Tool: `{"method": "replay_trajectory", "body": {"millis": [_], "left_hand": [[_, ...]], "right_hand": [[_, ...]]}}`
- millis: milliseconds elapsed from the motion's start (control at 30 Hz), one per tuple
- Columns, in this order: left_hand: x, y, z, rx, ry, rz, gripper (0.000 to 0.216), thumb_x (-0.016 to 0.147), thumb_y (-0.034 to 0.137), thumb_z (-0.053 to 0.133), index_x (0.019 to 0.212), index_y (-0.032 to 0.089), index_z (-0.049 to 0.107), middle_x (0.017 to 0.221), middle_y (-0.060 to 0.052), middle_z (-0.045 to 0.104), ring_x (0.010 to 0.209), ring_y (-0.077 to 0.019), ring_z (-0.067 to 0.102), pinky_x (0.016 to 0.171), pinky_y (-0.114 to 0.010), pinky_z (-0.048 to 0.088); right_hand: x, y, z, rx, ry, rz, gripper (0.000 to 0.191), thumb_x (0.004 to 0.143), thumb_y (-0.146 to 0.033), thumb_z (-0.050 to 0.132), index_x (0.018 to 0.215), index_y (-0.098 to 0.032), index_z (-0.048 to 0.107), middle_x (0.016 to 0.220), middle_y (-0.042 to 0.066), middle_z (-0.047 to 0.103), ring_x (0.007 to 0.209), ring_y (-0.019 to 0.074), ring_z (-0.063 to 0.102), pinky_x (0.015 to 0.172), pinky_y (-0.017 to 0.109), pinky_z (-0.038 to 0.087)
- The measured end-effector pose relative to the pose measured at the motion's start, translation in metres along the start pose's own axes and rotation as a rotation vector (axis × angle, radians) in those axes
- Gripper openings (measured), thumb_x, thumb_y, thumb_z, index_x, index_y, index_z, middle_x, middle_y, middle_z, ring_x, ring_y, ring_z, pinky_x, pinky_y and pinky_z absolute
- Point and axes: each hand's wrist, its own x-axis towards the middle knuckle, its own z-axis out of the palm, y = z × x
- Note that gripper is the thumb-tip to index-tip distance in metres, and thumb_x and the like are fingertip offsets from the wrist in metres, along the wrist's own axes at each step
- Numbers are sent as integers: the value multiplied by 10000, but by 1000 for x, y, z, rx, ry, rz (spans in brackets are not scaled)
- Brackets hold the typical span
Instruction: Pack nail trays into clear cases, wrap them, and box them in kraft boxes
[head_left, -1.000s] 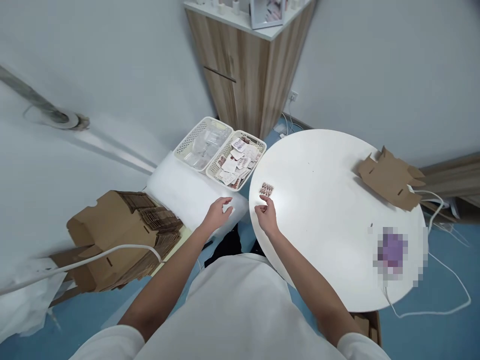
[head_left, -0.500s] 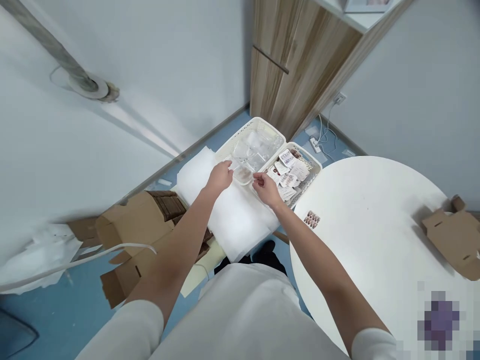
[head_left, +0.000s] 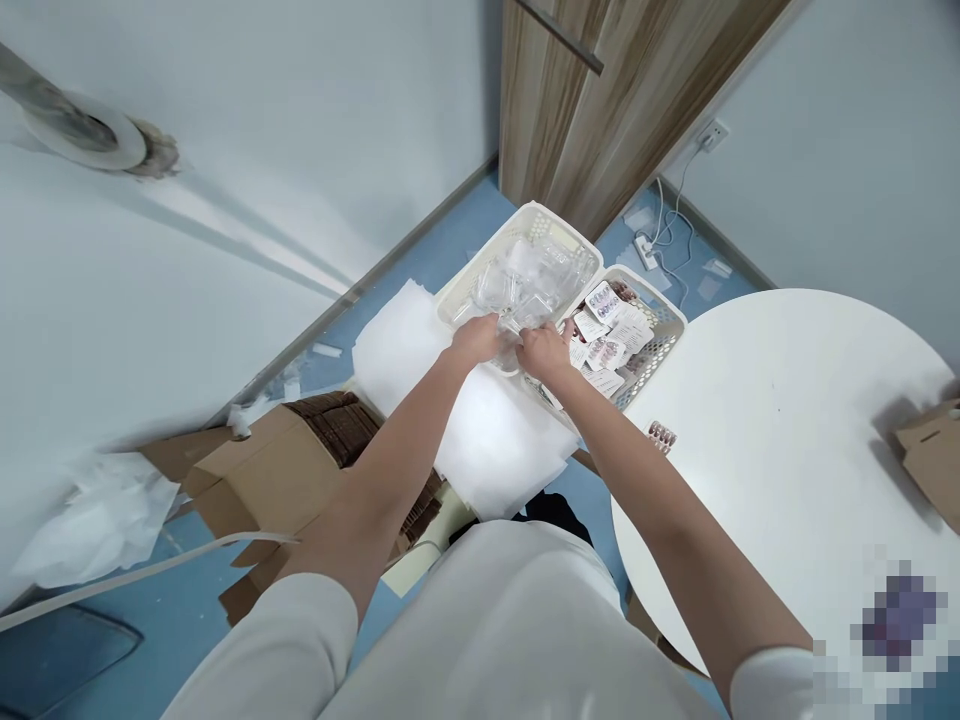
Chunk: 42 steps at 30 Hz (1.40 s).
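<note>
A big round white worktop (head_left: pixel 787 400) is on the right, and a tall wooden cupboard (head_left: pixel 585 120) stands at the back by the wall. On the left there is a pile of flat brown boxes (head_left: pixel 262 470). Next to it is a soft-looking stack of white sheets (head_left: pixel 405 350), right in front of the person.

Past the sheets are two white baskets, side by side, with their long sides next to each other. The left basket (head_left: pixel 568 232) has a heap of clear plastic boxes (head_left: pixel 540 275) in it. The right basket (head_left: pixel 660 345) is full of little cards (head_left: pixel 619 335), and it sits just beside the worktop. Both baskets point away from the person and a bit to the right.

The left hand (head_left: pixel 477 340) and the right hand (head_left: pixel 545 352) are both at the near end of the left basket, close to each other with a small gap between. The clear boxes lie straight ahead of the fingers and go on toward the far end. Both hands are about as near to them — but the right hand is closer to the cards. The fingers are bent in around some clear plastic; it is see-through and small here, so I cannot tell if they pinch it tight or which way its long side goes

The smallest thing is a little nail set (head_left: pixel 661 436) — it lies on the worktop near its left edge, by the right arm
</note>
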Motion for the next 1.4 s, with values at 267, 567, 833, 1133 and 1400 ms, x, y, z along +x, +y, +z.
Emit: {"method": "replay_trajectory", "body": {"millis": [267, 567, 833, 1133, 1400], "left_hand": [[-5, -3, 4, -250, 241, -19, 437, 703, 56, 430, 1120, 140, 528, 1085, -98, 589, 1052, -218, 519, 920, -330, 379], [-28, 21, 3, -714, 510, 16, 353, 719, 112, 455, 1061, 155, 534, 1057, -64, 527, 889, -142, 561, 822, -301, 447], [-110, 112, 37, -1256, 213, 10, 459, 670, 215, 598, 1112, 205, 474, 968, -34, 538, 704, -89, 567, 647, -267, 480], [-211, 208, 128, -1360, -170, -53, 386, 631, 178, 623, 1000, 189, 509, 974, -54, 586, 832, -141, 585, 714, -293, 485], [-272, 274, 212, -1327, -312, -40, 354, 574, 179, 683, 888, 205, 522, 834, 8, 560, 712, -80, 569, 705, -259, 477]], "right_hand": [[7, 0, 4, 287, 146, 95, 220, 761, -222, 471, 948, -227, 586, 858, 55, 637, 995, 259, 463, 929, 556, 122], [-18, 23, -9, 1122, 318, 13, 306, 781, -348, 457, 1003, -167, 565, 821, 21, 587, 719, 126, 513, 728, 292, 414], [-136, 79, -16, 1400, 484, 112, 289, 726, -397, 540, 917, -182, 570, 784, 1, 577, 633, 90, 492, 657, 255, 449], [-328, 154, 38, 1701, 542, 278, 301, 727, -448, 549, 902, -203, 569, 907, 35, 594, 829, 142, 584, 802, 331, 461], [-446, 182, 100, 1917, 486, 411, 388, 667, -445, 615, 976, -228, 527, 900, 31, 609, 746, 143, 618, 730, 334, 489]]}}
